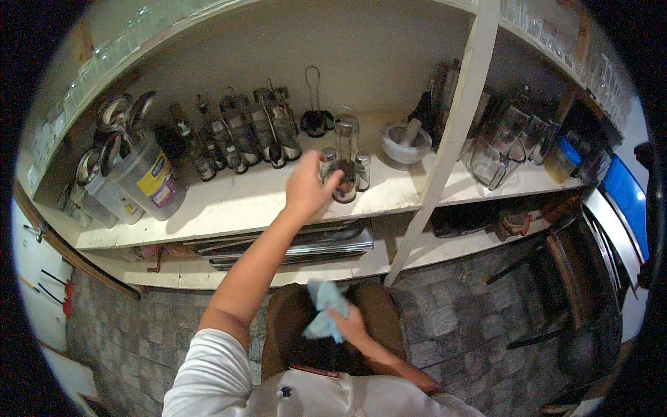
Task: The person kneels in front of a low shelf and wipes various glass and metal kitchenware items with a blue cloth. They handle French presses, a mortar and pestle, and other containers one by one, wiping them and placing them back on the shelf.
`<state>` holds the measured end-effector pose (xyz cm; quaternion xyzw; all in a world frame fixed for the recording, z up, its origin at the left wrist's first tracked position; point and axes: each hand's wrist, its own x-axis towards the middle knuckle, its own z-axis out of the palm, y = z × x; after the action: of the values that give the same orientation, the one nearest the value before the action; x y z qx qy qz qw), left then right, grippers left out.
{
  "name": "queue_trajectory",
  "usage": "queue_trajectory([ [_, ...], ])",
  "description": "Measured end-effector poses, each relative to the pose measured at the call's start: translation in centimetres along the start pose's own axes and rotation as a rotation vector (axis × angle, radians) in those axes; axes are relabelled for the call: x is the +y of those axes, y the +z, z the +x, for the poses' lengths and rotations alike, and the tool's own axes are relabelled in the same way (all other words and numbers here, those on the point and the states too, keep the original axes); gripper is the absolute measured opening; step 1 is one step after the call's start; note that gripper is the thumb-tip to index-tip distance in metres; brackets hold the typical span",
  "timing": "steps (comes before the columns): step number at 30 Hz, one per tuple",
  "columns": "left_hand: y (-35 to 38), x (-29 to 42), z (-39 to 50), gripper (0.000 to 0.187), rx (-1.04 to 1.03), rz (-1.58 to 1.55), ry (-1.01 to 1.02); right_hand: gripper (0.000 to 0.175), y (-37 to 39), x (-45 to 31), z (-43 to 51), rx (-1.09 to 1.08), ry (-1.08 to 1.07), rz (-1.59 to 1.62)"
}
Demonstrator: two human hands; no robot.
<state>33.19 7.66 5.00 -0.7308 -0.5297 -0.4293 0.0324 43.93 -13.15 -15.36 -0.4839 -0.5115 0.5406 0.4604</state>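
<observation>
My left hand (307, 190) reaches onto the white shelf (224, 203). Its thumb and fingers are spread around a small glass shaker (328, 164) with a metal cap; whether they grip it, I cannot tell. That shaker belongs to a cluster with a taller glass bottle (346, 138) and a second capped shaker (363, 174). The cluster's low base (345, 194) is near the shelf's front edge. Down in front of my lap, my right hand (351, 323) holds a crumpled light blue cloth (326, 305), slightly blurred.
Several similar condiment sets (250, 133) stand to the left, beside plastic tubs (151, 182) of utensils. A stone mortar (404, 148) sits right of the cluster, before a white upright post (458, 120). Beyond it is a glass jug (490, 167). Metal trays (312, 245) lie below.
</observation>
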Motion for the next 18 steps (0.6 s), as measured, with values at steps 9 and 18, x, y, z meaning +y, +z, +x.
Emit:
queue_trajectory([
  [9, 4.4, -4.0, 2.0, 0.041, -0.190, -0.583, -0.295, 0.042, -5.2, -16.2, 12.6, 0.427, -0.843, -0.695],
  [18, -1.0, -0.8, 2.7, 0.034, 0.215, -0.991, -0.323, 0.039, -4.0, -17.5, 14.9, 0.368, -0.689, -0.762],
])
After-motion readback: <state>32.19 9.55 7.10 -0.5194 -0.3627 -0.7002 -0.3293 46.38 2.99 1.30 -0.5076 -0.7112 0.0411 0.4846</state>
